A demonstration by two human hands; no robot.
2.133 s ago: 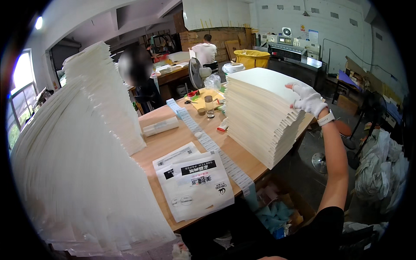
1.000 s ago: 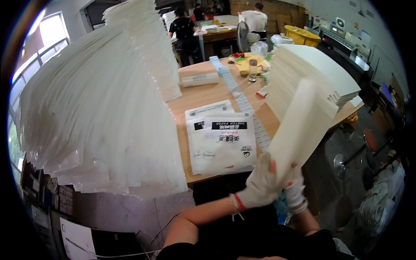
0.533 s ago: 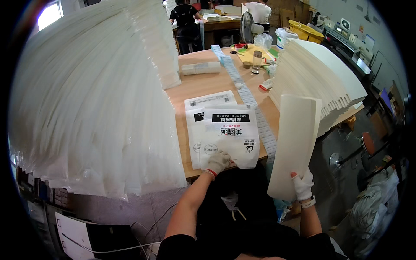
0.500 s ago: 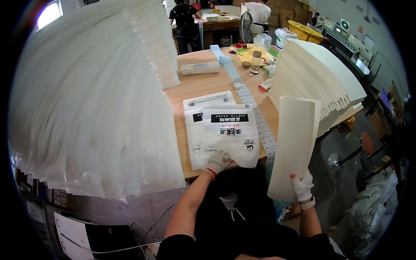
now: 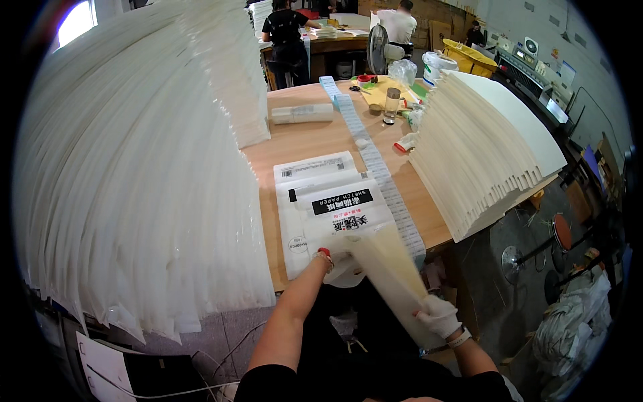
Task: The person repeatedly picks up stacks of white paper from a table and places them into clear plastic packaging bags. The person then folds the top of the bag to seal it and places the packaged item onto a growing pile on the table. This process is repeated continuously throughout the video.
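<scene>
A printed white plastic bag [image 5: 348, 223] lies near the table's front edge, overlapping another printed bag [image 5: 286, 213]. My gloved left hand [image 5: 327, 257] is at the near end of the upper bag, where the plastic is lifted and hides its fingers. In my gloved right hand [image 5: 439, 317] is a sheaf of cream paper [image 5: 395, 271], gripped at its lower right edge. The sheaf tilts toward the left, and its far end meets the bag's raised near end; blur there hides how far it reaches inside.
A tall pile of clear plastic-wrapped packs [image 5: 147, 181] rises on the left. Fanned cream paper [image 5: 469, 157] is stacked at the right. Between them are a strip of labels [image 5: 375, 161], a wrapped roll [image 5: 302, 113], a glass jar [image 5: 391, 107] and scissors [image 5: 360, 88]. People work beyond.
My right hand has swung the paper sheaf leftward from beside the table to the bag's near end. My left hand has gone from lying on the bag to its lifted near end.
</scene>
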